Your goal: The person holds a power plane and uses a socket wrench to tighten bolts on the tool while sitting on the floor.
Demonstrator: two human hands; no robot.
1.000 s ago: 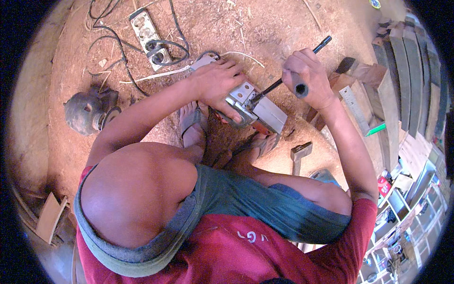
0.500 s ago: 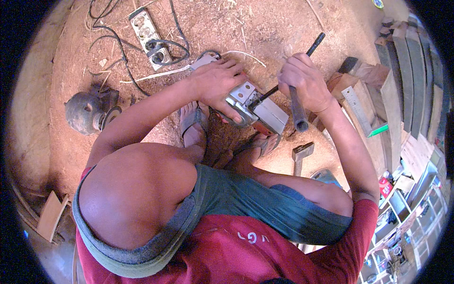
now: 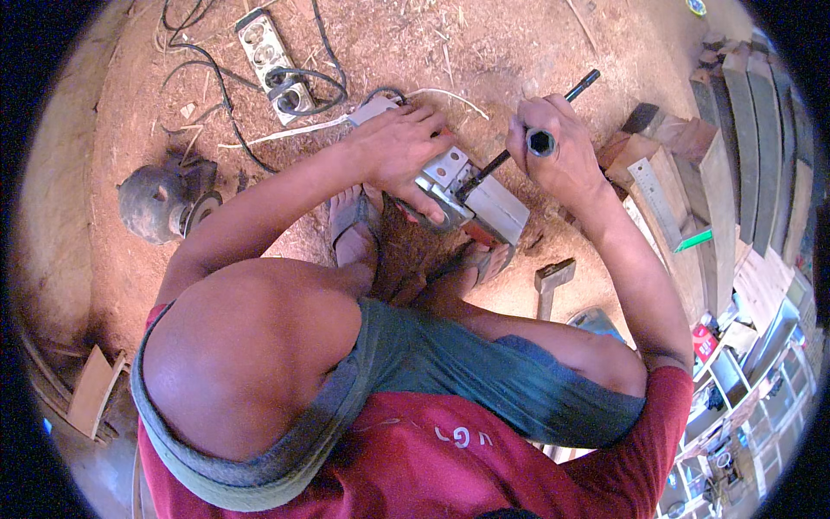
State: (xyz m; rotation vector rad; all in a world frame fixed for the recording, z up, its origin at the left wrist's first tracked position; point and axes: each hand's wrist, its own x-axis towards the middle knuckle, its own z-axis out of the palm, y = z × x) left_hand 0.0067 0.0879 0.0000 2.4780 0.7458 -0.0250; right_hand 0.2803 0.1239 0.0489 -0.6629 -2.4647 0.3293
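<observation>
My left hand (image 3: 402, 147) is wrapped over a handheld power tool that looks like an electric planer (image 3: 499, 210), its flat metal sole facing up. The thumb presses near its middle. A long black socket wrench (image 3: 581, 85) slants from the upper right down to the planer's middle, where its tip meets the tool. My right hand (image 3: 558, 156) is closed around the wrench. From that fist a hollow tube end with a hexagonal opening (image 3: 540, 143) points up toward me. The exact join of tube and rod is hidden by the fingers.
A power strip (image 3: 272, 65) with dark cords lies beyond my left hand. A round dark grinder-like machine (image 3: 151, 203) sits at left. A hammer-shaped tool (image 3: 553, 277) rests near my foot. Stacked timber (image 3: 748, 130) and a metal square (image 3: 654, 203) are at right.
My right hand has turned the wrench, so its tube end swung from pointing down toward me to facing up. The left hand and planer stay about where they were.
</observation>
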